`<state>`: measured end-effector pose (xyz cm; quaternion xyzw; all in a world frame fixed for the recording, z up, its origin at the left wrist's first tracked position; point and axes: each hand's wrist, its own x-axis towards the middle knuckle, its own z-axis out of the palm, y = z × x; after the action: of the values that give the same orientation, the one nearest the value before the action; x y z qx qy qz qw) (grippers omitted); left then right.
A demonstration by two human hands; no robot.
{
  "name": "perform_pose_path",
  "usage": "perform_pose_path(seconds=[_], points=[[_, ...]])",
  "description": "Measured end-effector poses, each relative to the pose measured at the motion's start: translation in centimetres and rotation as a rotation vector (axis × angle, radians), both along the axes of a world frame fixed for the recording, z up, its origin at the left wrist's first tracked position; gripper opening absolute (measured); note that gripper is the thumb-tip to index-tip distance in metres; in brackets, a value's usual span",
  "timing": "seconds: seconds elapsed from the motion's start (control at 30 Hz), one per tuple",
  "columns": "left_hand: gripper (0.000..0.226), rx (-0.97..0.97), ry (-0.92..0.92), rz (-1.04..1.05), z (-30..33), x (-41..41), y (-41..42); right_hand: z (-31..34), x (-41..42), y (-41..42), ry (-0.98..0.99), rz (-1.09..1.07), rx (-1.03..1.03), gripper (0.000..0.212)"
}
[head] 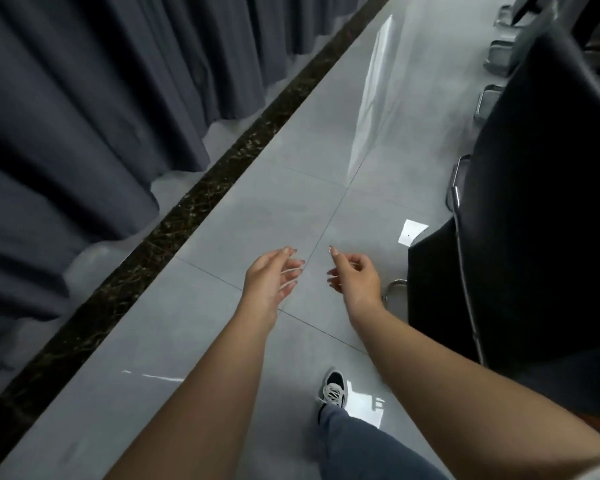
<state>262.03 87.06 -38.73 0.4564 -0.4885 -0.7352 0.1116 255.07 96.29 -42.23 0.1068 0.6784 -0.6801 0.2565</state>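
Two bare arms reach out over a shiny grey tiled floor (pixel 222 306). The hands are near each other with a small gap between them, and neither one touches the floor.

The left hand (pixel 269 277) is loose. Its fingers (pixel 293 261) are a little bent and spread, not made into a fist. A thin pale strand (pixel 291 270) lies across these fingers, near the tips. It is too thin and blurry to tell what it is. The fingers do not wrap around it.

The right hand (pixel 355 275) has one finger sticking up and the other fingers curled in toward the palm. A small bit of something pale shows by the curled fingers too. I cannot tell if this hand pinches it or holds nothing. I also cannot tell if the strand goes across the gap from one hand to the other.

A small white piece of paper (pixel 412 232) lies flat on the floor, past the right hand and close to a black chair (pixel 534 202) with shiny metal legs. A dark grey curtain (pixel 84 116) hangs on the left, with a dark speckled strip (pixel 187 209) on the floor along it. Down low, a grey and black shoe (pixel 334 389) with white laces stands on the tiles, under a blue-grey trouser leg (pixel 361 445).
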Motion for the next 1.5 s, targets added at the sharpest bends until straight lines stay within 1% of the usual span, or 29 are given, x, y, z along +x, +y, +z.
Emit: perform_pose_path(seconds=[0.1,0.2,0.3,0.4,0.5,0.6,0.77,0.9,1.0,1.17,1.27,1.4,1.5], points=[[0.013,-0.015,-0.046,-0.008,1.0,-5.8,-4.1,1.1,-6.0,-4.0,0.011,0.020,0.019,0.025],[0.014,-0.043,-0.026,-0.013,2.1,-10.5,-7.2,2.7,-11.0,-7.2,0.042,0.037,0.009,0.025],[0.014,-0.072,-0.022,-0.041,2.7,-15.0,-10.4,3.5,-15.6,-10.4,0.018,0.002,-0.025,0.025],[0.014,-0.193,-0.042,-0.082,2.5,-18.9,-12.8,3.8,-18.8,-12.8,0.020,-0.003,-0.033,0.025],[0.016,-0.288,-0.047,-0.190,1.9,-24.1,-15.5,3.7,-23.3,-15.3,0.050,-0.026,-0.020,0.026],[0.019,-0.325,-0.034,-0.279,1.5,-29.7,-18.6,3.8,-28.1,-17.8,0.075,-0.087,0.002,0.026],[0.019,-0.324,0.049,-0.438,2.5,-40.1,-25.7,4.7,-36.3,-22.4,0.091,-0.230,0.088,0.028],[0.016,-0.327,0.109,-0.553,3.1,-46.9,-28.3,5.9,-41.4,-24.7,0.097,-0.321,0.092,0.026],[0.015,-0.306,0.122,-0.673,3.1,-50.9,-27.9,5.6,-43.8,-25.0,0.109,-0.371,0.104,0.028],[0.018,-0.297,0.135,-0.865,2.1,-57.6,-25.2,4.8,-48.5,-22.6,0.103,-0.489,0.103,0.029],[0.020,-0.288,0.098,-0.946,1.4,-62.0,-22.3,4.1,-52.3,-19.7,0.084,-0.596,0.098,0.030],[0.021,-0.320,0.077,-1.090,1.4,-68.2,-18.3,3.1,-58.5,-15.3,0.069,-0.729,0.075,0.031],[0.022,-0.346,0.021,-1.193,1.8,-72.2,-15.7,2.6,-62.0,-12.0,0.041,-0.849,0.042,0.031]])
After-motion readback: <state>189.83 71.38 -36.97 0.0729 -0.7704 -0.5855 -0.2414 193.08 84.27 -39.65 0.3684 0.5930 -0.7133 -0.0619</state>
